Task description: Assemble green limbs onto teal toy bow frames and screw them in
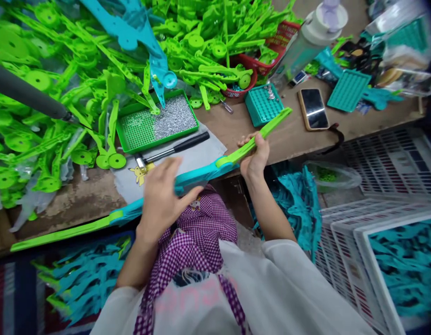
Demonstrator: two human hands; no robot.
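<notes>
A long jointed plastic piece, with a blue middle section (198, 177) and a green arm at each end, lies across in front of me along the table edge. My right hand (256, 156) is closed round its right green arm (273, 124). Over the blue section hovers my left hand (163, 197), slightly blurred, with thumb and fingers apart; whether it touches the plastic I cannot tell. The left green arm (62, 236) reaches past the table's front edge. Just beyond my left hand, a hammer (173, 150) with a black handle rests on a grey cloth (210, 151).
A green tray (131, 148) of small metal pins stands behind the hammer. Green plastic arms (86, 51) are heaped across the back left. To the right are a teal basket (260, 109), a phone (313, 109) and a bottle (299, 46). White crates (351, 242) flank me below.
</notes>
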